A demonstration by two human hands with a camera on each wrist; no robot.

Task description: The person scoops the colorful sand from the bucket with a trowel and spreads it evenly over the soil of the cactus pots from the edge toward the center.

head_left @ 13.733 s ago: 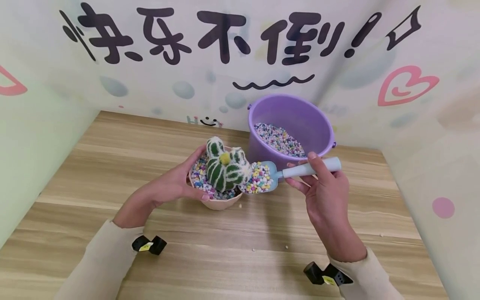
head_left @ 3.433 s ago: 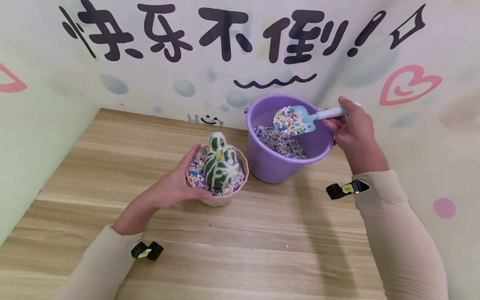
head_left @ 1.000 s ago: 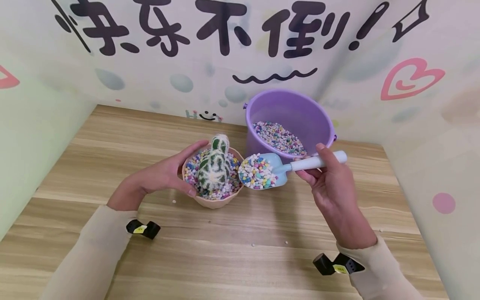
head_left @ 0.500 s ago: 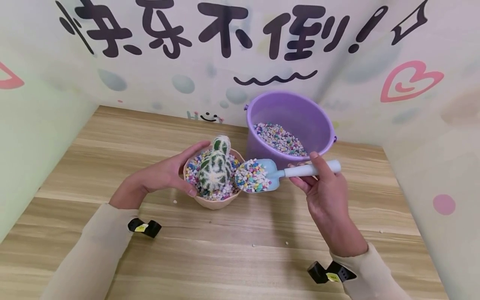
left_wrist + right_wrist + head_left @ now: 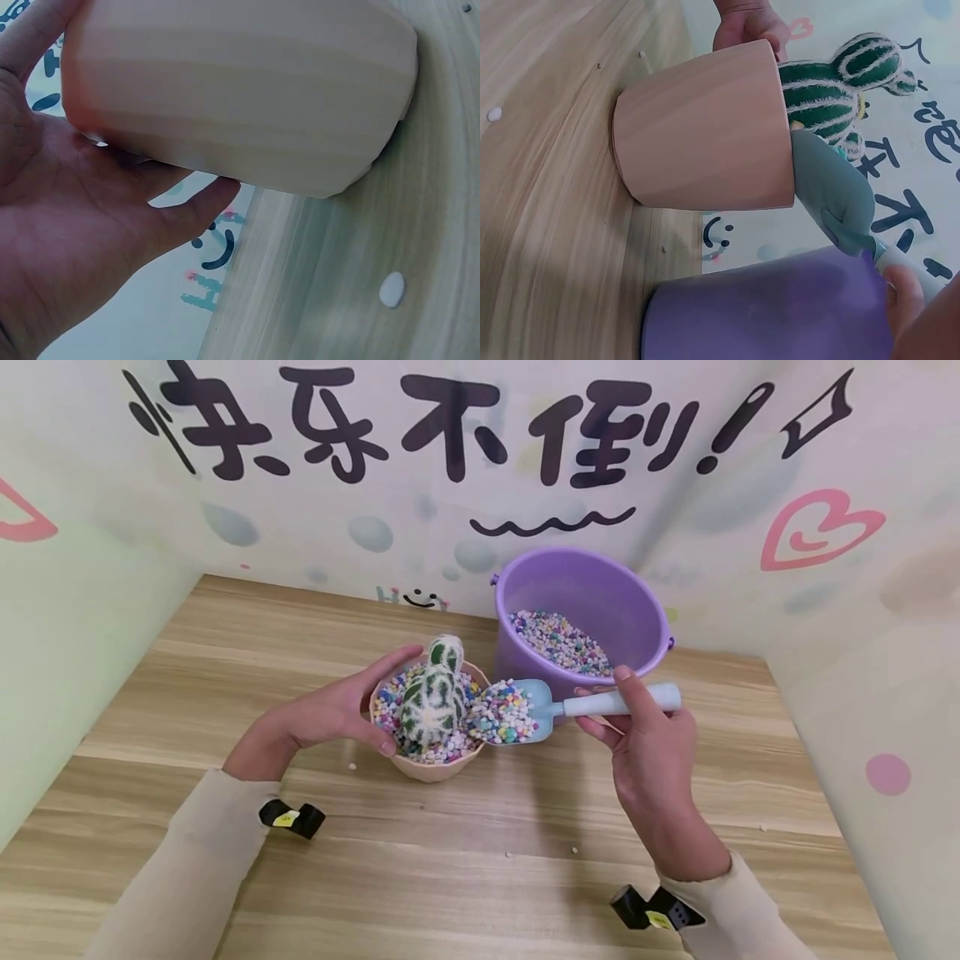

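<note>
My left hand point(image 5: 322, 714) grips the left side of a pale peach flowerpot point(image 5: 431, 771), thumb on the near side and fingers behind. In the pot a green cactus with white fuzzy ribs point(image 5: 431, 703) stands among small coloured pebbles. My right hand point(image 5: 654, 760) holds a light blue hand trowel point(image 5: 546, 712) by its pale handle. Pebbles point(image 5: 501, 713) heap on its blade, whose tip rests at the pot's right rim, as the right wrist view also shows. The left wrist view has the pot's outer wall point(image 5: 240, 90) beside the palm; its inside is hidden there.
A purple bucket point(image 5: 615, 597) with more coloured pebbles point(image 5: 558, 642) inside stands behind the trowel, right of the pot. A few stray pebbles point(image 5: 352, 767) lie on the wooden tabletop point(image 5: 420, 877). A printed backdrop point(image 5: 300, 552) rises behind the table.
The loaded trowel has come from over the bucket down to the pot's right rim, shifting slightly left during the last second. My left hand stays on the pot. The cactus faces differently than in the oldest frame.
</note>
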